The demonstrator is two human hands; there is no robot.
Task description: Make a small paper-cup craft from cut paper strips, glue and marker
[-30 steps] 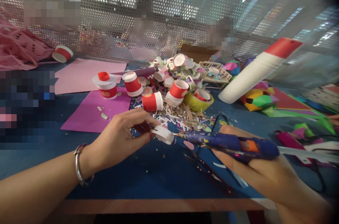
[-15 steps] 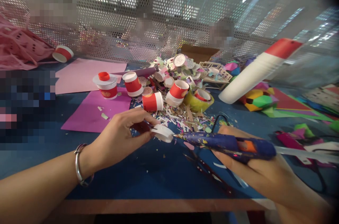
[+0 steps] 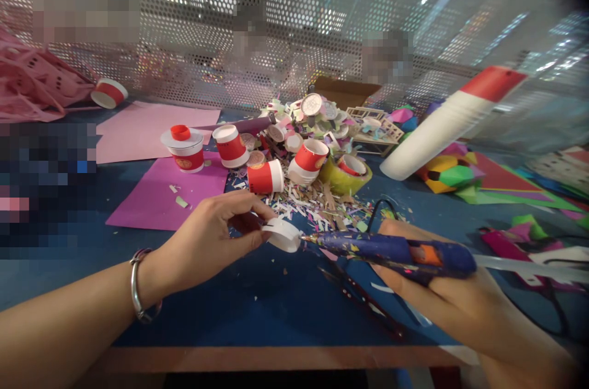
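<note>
Between the thumb and fingers of my left hand (image 3: 216,242) is a small white paper ring (image 3: 285,236), held a little above the table. My right hand (image 3: 442,291) grips a blue hot glue gun (image 3: 368,246) with an orange part and a clear glue stick (image 3: 524,271) out of its back. The gun's nozzle is at the right edge of the ring; whether they touch I cannot tell. Scissors (image 3: 368,306) with dark handles lie on the table below the gun. Behind my left hand stands a red and white paper cup (image 3: 186,159) topped by a white disc and red ring.
More paper cups (image 3: 231,147) stand and lie behind a heap of paper scraps (image 3: 317,119). Purple paper (image 3: 161,196) lies at left. A long white stack of cups (image 3: 442,122) leans at right, near colourful paper shapes (image 3: 453,174). A perforated metal screen (image 3: 193,27) closes the back.
The white ring has turned slightly in my left hand, showing more of its side. The glue gun has shifted a touch to the left, along with my right hand.
</note>
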